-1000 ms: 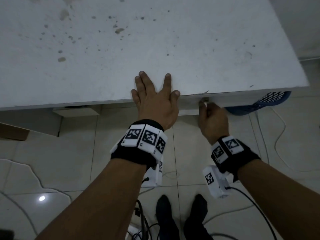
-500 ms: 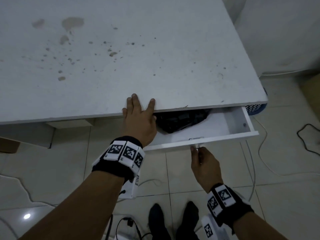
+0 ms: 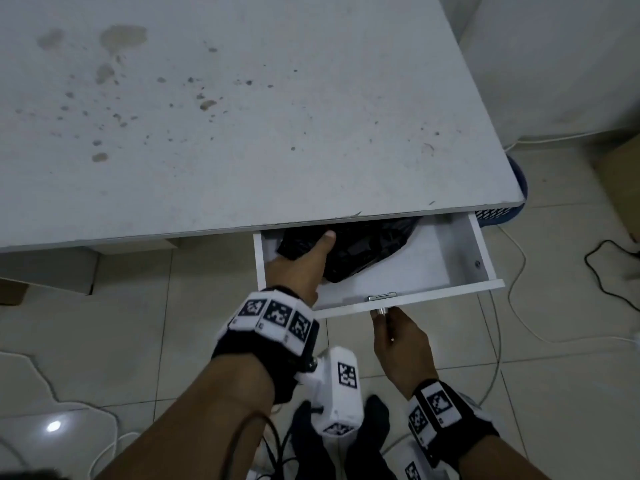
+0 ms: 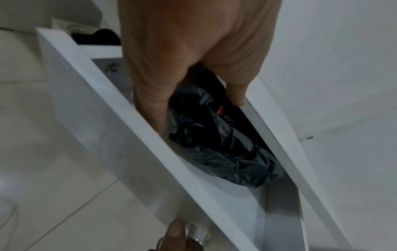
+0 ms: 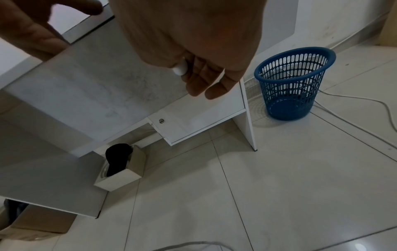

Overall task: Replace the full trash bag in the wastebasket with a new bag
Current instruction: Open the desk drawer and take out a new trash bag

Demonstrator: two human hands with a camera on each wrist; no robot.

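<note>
A crumpled black trash bag (image 3: pixel 363 251) lies in the open white drawer (image 3: pixel 433 261) under the tabletop. My left hand (image 3: pixel 306 247) reaches into the drawer. Its thumb lies on top of the bag's left end and its fingers go down beside and under it, mostly hidden. The left wrist view shows the bag (image 4: pixel 225 149) between thumb and fingers (image 4: pixel 150 117). My right hand (image 3: pixel 382 315) pinches the small metal drawer knob (image 3: pixel 381 310) at the drawer front. The blue mesh wastebasket (image 5: pixel 294 83) stands on the floor right of the desk, with no bag in it.
The stained white tabletop (image 3: pixel 242 116) overhangs the back of the drawer. Cables (image 3: pixel 519 271) trail over the tiled floor at right. A small white box holding something black (image 5: pixel 120 169) sits under the desk, and a cardboard box (image 5: pixel 38 220) lies nearby. My socked feet (image 3: pixel 308 441) are below.
My right hand has pulled the drawer out by its knob. My left hand left the table edge and went into the drawer onto the black bag.
</note>
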